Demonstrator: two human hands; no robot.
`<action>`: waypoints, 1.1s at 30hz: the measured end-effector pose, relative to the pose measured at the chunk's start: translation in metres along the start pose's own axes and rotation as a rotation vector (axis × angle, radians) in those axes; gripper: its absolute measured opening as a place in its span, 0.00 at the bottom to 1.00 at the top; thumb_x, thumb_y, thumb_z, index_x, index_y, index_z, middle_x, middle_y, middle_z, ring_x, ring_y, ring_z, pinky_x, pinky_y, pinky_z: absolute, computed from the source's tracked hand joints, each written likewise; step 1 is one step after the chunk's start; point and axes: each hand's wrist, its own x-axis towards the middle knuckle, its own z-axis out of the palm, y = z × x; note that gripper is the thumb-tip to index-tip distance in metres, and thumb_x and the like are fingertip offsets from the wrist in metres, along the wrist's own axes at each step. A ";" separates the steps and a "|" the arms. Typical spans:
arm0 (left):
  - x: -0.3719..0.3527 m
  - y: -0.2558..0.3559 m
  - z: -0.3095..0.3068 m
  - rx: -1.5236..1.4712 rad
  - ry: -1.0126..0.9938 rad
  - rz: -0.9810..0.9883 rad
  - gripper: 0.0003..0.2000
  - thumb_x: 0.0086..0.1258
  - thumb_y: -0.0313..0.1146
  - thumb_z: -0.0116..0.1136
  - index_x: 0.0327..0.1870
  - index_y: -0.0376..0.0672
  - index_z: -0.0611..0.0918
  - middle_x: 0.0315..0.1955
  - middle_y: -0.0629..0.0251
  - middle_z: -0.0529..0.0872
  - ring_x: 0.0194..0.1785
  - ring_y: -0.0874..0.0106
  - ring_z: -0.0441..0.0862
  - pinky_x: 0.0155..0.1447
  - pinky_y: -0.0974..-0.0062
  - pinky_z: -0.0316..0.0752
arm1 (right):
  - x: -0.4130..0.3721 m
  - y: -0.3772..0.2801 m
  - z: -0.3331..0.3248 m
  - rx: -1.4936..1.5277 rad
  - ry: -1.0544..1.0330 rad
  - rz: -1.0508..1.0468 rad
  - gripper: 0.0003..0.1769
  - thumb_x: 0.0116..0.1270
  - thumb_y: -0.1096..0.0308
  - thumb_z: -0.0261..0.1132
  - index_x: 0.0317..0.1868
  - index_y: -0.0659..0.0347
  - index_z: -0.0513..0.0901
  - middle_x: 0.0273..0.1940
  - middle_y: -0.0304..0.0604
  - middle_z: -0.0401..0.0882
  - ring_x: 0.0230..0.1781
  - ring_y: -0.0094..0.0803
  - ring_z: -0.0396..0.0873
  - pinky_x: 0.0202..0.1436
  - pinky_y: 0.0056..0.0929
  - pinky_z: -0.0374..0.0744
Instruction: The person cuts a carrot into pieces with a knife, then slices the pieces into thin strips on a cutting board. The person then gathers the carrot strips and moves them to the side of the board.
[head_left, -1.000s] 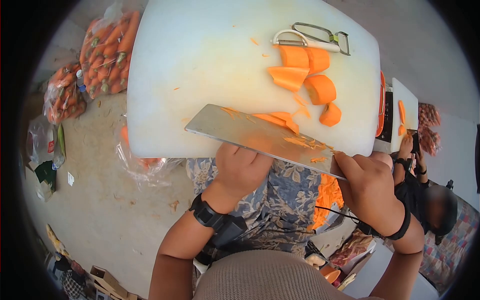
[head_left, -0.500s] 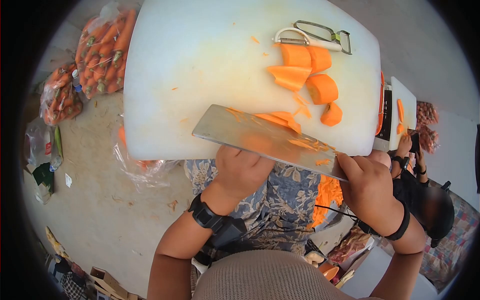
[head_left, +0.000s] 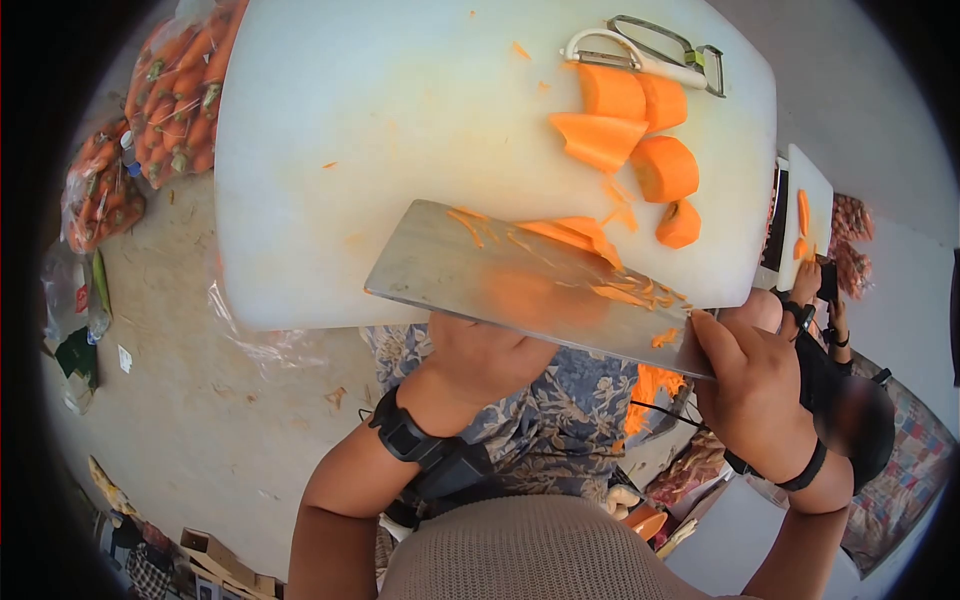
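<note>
My right hand (head_left: pixel 745 385) grips a broad cleaver (head_left: pixel 460 265) at its handle end. The blade lies slanted over the near edge of the white cutting board (head_left: pixel 300 220), with carrot shreds stuck to it and a blurred orange patch on its face. Behind the blade is my left hand (head_left: pixel 480 355), closed, its fingers bent; the fingertips and whatever they hold are hidden. Thin carrot slices (head_left: pixel 575 238) lie along the blade's far edge. Further back are several thick carrot chunks (head_left: pixel 665 170), a flat-cut carrot piece (head_left: pixel 600 140) and a white-handled peeler (head_left: pixel 670 70).
Bags of carrots (head_left: pixel 180 100) stand on the floor at left, near a clear plastic bag (head_left: pixel 260 335). Shredded carrot (head_left: pixel 655 385) lies below the board. At right, another person's hand (head_left: pixel 806 280) is at a second cutting board (head_left: pixel 808 200) with carrot pieces.
The view has shifted slightly, so the board's carrot chunks and peeler appear further right. The cleaver and both hands sit slightly lower in view, with the cleaver still in my right hand.
</note>
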 end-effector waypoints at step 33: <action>0.021 0.004 0.004 0.281 0.111 0.154 0.09 0.52 0.27 0.72 0.36 0.43 0.88 0.37 0.68 0.84 0.43 0.65 0.81 0.45 0.73 0.81 | 0.026 0.000 0.013 0.130 0.026 0.078 0.09 0.57 0.73 0.67 0.37 0.60 0.76 0.21 0.46 0.78 0.22 0.45 0.80 0.26 0.41 0.77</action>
